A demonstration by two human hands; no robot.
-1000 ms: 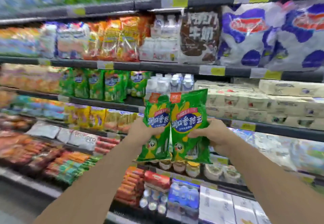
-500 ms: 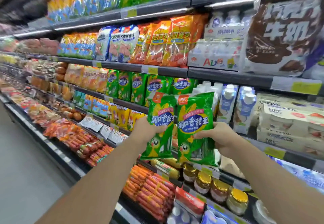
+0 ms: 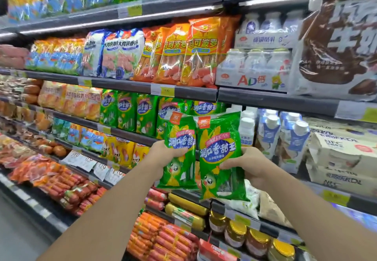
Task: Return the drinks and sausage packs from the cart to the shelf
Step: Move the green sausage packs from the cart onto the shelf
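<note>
I see two green sausage packs held upright side by side at frame centre, in front of the shelf row of matching green packs (image 3: 146, 113). The left pack (image 3: 180, 150) is a flat, glossy film pouch with an orange tab at its top edge and a blue label panel. The right pack (image 3: 221, 158) is the same type, and its left edge overlaps the left pack.

My left hand (image 3: 163, 154) grips the left pack at its 9 o'clock edge: thumb across the front film, fingers curled behind it and out of sight. My right hand (image 3: 251, 164) grips the right pack at its 3 o'clock edge, with the thumb pressed on the front near the lower label and the fingers wrapped behind.

At 12 o'clock from the packs, the upper shelf (image 3: 195, 93) is a dark metal ledge with yellow price tags, carrying orange crinkled sausage bags (image 3: 183, 54). At 3 o'clock stand white drink bottles (image 3: 246, 130) and gable-top cartons (image 3: 269, 134). At 6 o'clock sit glass jars (image 3: 234, 233) with gold lids. At 7 o'clock lie red tubular sausages (image 3: 67, 187) in loose piles.
</note>
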